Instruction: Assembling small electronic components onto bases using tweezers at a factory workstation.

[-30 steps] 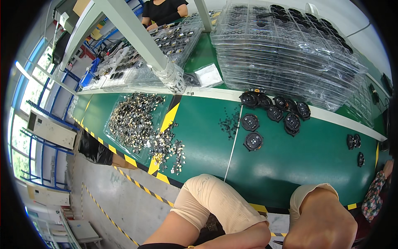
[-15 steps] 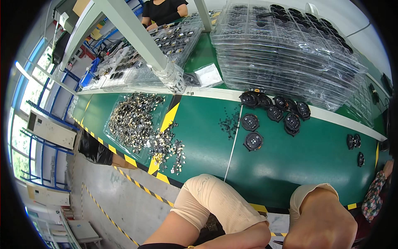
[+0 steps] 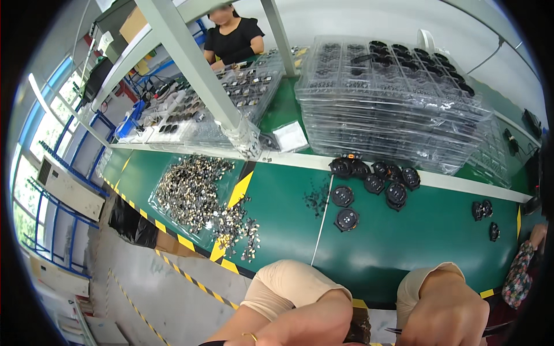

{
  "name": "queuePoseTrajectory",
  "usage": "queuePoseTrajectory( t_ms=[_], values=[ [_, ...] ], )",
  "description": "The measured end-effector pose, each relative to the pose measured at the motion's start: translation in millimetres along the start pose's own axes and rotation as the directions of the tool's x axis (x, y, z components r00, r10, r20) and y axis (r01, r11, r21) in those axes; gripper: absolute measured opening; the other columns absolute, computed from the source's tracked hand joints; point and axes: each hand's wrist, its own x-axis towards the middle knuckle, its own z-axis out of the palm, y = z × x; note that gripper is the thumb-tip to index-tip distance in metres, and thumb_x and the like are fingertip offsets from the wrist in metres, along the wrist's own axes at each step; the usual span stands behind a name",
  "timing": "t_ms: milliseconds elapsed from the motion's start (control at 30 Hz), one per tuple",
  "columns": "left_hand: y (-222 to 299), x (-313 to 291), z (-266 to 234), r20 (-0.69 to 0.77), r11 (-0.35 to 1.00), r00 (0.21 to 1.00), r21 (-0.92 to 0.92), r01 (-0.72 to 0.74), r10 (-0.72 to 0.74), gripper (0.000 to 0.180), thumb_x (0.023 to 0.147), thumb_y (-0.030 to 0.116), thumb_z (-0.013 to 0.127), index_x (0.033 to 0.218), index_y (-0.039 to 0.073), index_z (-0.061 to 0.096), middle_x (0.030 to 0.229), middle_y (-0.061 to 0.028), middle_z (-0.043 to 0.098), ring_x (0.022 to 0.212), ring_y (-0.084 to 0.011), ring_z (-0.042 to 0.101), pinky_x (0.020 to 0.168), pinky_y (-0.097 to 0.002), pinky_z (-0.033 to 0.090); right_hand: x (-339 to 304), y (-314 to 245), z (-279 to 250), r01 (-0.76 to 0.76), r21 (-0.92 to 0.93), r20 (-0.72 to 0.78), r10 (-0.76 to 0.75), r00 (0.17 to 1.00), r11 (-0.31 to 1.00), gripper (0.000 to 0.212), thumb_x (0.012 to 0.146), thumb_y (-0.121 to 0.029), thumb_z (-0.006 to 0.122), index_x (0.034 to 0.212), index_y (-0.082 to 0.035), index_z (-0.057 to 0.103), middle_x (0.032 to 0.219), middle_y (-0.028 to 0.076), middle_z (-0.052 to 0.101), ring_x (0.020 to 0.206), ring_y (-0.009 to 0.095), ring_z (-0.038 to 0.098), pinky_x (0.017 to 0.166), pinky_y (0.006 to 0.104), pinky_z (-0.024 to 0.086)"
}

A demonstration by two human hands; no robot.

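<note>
Round black part (image 3: 359, 330) between both hands, mostly hidden

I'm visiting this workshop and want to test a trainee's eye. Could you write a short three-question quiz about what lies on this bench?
1. True or false: the stack of clear plastic trays stands on the far side of the green workbench.
2. What lies in a heap left of the yellow stripe? A) small shiny metal parts B) red cables C) paper cups
3. Fill in: the round black disc-shaped parts lie in a loose ____ below the trays.

Key: 1 true; 2 A; 3 cluster.

The left hand and right hand sit at the lower edge, around a small dark part.
</note>
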Motion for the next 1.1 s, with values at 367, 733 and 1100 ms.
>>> queuePoseTrajectory(
  t_ms=[367, 733, 1100],
  values=[
    [0, 7, 13, -0.111, 0.88, 0.923, -0.363, 0.307, -0.368, 0.027, 0.095, 0.015, 0.051, 0.121, 0.011, 0.056, 0.129, -0.0021, 0.049, 0.109, -0.0175, 0.048, 0.076, -0.0286, 0.052, 3, 11, -2, -0.009, -0.048, -0.114, 0.003, 0.993, 0.999, 0.037, 0.089, -0.036, 0.066, 0.084, 0.0, 0.065, 0.068, 0.008, 0.058, 0.048, 0.019, 0.052, 0.041, 0.0284, 0.038],
    [27, 13, 21, -0.134, 0.678, 0.679, -0.329, 0.657, -0.722, 0.026, 0.095, 0.015, 0.048, 0.119, 0.018, 0.058, 0.115, 0.001, 0.053, 0.095, -0.0156, 0.052, 0.074, -0.0279, 0.05, 4, 19, -7, -0.016, -0.028, -0.133, 0.012, 0.991, 0.999, 0.038, 0.087, -0.038, 0.069, 0.081, -0.001, 0.064, 0.064, 0.008, 0.056, 0.046, 0.02, 0.052, 0.04, 0.028, 0.036],
    [3, -4, 32, -0.242, 0.865, 0.857, -0.346, 0.362, -0.455, 0.024, 0.097, 0.015, 0.048, 0.119, 0.015, 0.058, 0.121, 0.0051, 0.052, 0.096, -0.0106, 0.051, 0.067, -0.0291, 0.05, 3, 17, -6, 0.01, -0.047, -0.116, -0.015, 0.993, 0.999, 0.038, 0.085, -0.039, 0.071, 0.082, -0.002, 0.064, 0.064, 0.008, 0.056, 0.047, 0.02, 0.053, 0.039, 0.0281, 0.036]
  ],
)
